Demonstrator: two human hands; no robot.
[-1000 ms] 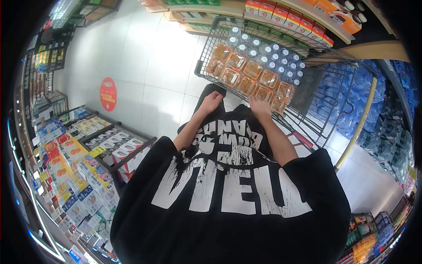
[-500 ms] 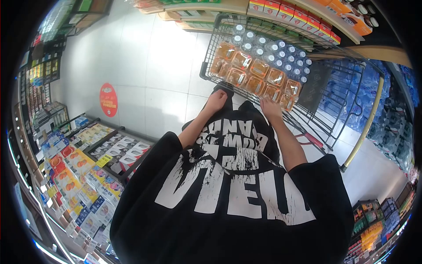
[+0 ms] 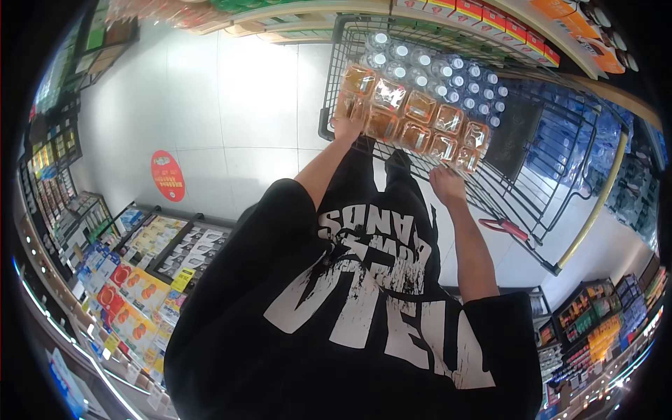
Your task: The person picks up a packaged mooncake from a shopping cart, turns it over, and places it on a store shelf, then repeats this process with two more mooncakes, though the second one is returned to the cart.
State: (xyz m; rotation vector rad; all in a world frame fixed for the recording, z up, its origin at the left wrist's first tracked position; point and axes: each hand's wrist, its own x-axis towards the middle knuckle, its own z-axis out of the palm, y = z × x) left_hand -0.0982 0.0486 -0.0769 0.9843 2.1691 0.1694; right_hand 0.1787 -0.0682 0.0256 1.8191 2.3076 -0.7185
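Note:
A wire shopping cart point(image 3: 324, 120) stands in front of me, loaded with clear plastic food boxes point(image 3: 416, 136) holding orange-brown contents, stacked in rows along the near side. Behind them stand several water bottles point(image 3: 421, 59) with white caps. My left hand point(image 3: 347, 127) reaches over the near rim, its fingers closed around the box at the left end of the front row. At the near rim, right of the middle, my right hand point(image 3: 448, 185) has its fingers curled on the cart's edge, just below the boxes; its fingertips are partly hidden.
Shelves with red boxes point(image 3: 483, 22) run behind the cart. Blue-wrapped bottle packs point(image 3: 570, 140) are stacked at right. A display of cartons point(image 3: 129, 297) lies to my left. A red round sticker point(image 3: 168, 176) marks the floor. The cart has a red handle piece point(image 3: 505, 228).
My left hand has moved from the cart's near side up to the leftmost box. My right hand has shifted slightly right and back toward me, away from the boxes.

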